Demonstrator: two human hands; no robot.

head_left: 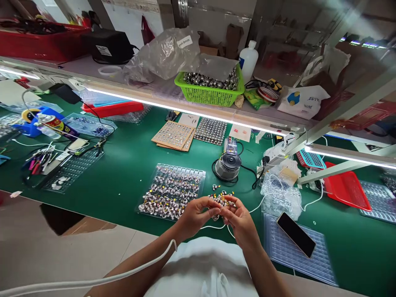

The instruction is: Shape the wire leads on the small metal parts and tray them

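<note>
My left hand and my right hand meet above the green table, thumbs and fingertips pinched close together. Whatever sits between the fingertips is too small and too covered to name. Just behind and under the fingers lies a loose pile of small shiny parts with yellow bits, partly hidden by my hands. Left of the hands is a clear plastic tray, filled with rows of similar small white and silver parts with yellow tabs. A thin white cable runs below the hands.
A round grey and black device stands behind the pile. Farther back lie brown boards and a plate of round pieces. At right, a phone rests on stacked clear trays. A green basket of metal balls stands on the shelf.
</note>
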